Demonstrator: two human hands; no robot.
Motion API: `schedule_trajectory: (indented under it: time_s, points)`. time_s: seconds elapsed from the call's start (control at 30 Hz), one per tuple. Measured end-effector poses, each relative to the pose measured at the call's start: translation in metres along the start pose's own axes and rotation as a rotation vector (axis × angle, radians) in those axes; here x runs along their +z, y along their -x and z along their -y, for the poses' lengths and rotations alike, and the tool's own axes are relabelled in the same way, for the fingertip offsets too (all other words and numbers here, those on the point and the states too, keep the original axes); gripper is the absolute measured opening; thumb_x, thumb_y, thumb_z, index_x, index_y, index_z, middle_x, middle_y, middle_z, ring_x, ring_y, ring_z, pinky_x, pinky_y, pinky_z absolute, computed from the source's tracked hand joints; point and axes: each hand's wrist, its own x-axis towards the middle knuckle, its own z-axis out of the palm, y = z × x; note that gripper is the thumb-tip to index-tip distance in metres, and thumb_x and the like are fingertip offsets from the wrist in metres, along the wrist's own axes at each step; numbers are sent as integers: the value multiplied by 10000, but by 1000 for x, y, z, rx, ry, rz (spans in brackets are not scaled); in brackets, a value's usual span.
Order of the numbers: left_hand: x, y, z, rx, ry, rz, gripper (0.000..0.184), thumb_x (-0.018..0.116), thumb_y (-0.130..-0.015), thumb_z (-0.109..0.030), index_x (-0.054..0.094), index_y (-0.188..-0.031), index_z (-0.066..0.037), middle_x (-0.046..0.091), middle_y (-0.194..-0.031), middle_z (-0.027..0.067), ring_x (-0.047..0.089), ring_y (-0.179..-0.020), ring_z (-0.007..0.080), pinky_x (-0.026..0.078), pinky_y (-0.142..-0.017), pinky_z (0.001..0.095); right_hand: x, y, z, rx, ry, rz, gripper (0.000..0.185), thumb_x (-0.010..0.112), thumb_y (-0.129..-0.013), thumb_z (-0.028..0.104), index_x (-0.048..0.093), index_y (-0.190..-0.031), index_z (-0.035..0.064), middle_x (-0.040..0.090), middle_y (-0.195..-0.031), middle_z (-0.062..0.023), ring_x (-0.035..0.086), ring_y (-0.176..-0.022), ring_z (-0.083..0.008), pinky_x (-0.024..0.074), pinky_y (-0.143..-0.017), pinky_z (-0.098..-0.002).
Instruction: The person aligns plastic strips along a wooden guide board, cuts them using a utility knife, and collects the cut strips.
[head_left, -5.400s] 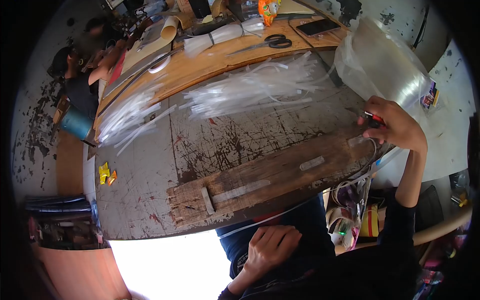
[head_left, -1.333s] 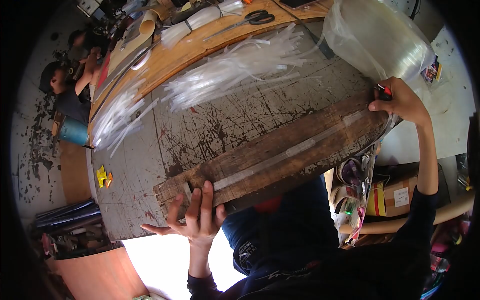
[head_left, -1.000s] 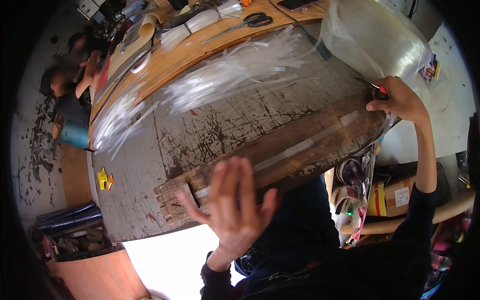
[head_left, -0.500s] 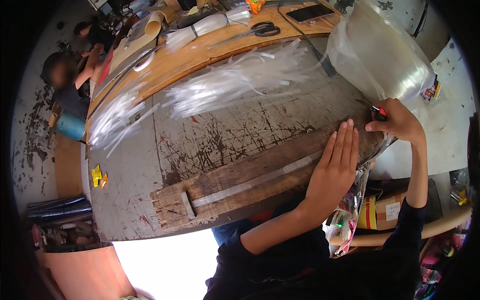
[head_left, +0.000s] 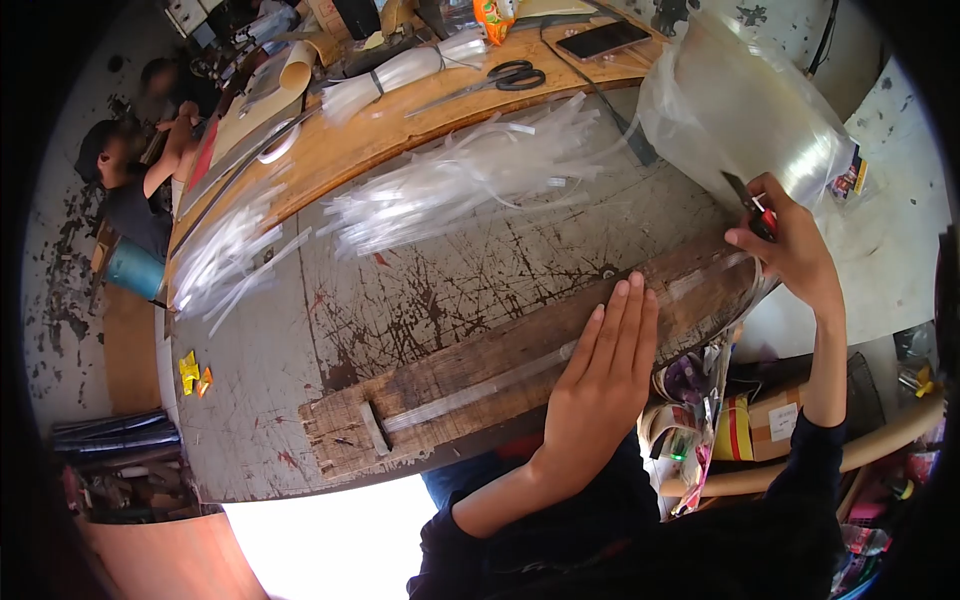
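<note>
My left hand lies flat, fingers stretched and close together, on a long wooden board. Under it runs a clear plastic strip along the board, which shows again beyond my fingers toward the right end. At the board's left end, a small flat bar stands crosswise near the strip's end. My right hand is closed around a red and black utility knife, held just above the board's right end with its dark blade pointing up and left.
Bundles of clear plastic strips lie beyond the board. Scissors, a phone and a tied bundle rest on a wooden ledge. A big clear plastic roll stands at right. Two people sit at far left.
My left hand has slid left along the board, uncovering more strip on its right. My right hand has lifted slightly, and the knife's blade now tilts more upward.
</note>
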Motion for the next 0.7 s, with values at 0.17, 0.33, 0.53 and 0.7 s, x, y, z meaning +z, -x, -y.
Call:
schedule_trajectory:
  time_s: [0.17,0.33,0.53,0.7]
  points:
    - [1,0,-1,-2,-58,-24,394,479,-834,-206,482,-1198,-57,489,-1224,115,470,-1137,188,379,-940,289,1,43,-7,-320,27,-100,325,594,-752,28,369,-985,3,408,-927,-115,500,-728,-175,408,-564,-293]
    - [4,-2,-2,-14,-49,-70,361,481,-838,-254,524,-1175,-131,512,-1201,109,493,-1112,181,388,-914,271,28,82,-3,-313,46,142,312,593,-764,27,380,-986,-22,422,-939,-156,519,-742,-257,432,-601,-335]
    - [4,-2,-4,-18,-84,-51,357,483,-843,-310,549,-1153,-147,528,-1183,108,504,-1098,178,389,-898,270,42,93,1,-177,172,255,291,587,-806,170,399,-911,-25,537,-707,-174,568,-637,-355,455,-532,-396]
    - [4,-3,-4,-24,-98,-30,362,483,-843,-322,549,-1152,-146,527,-1185,105,507,-1094,176,389,-892,273,45,90,8,-179,194,282,283,563,-824,190,382,-860,-25,514,-495,-150,546,-464,-352,427,-409,-409]
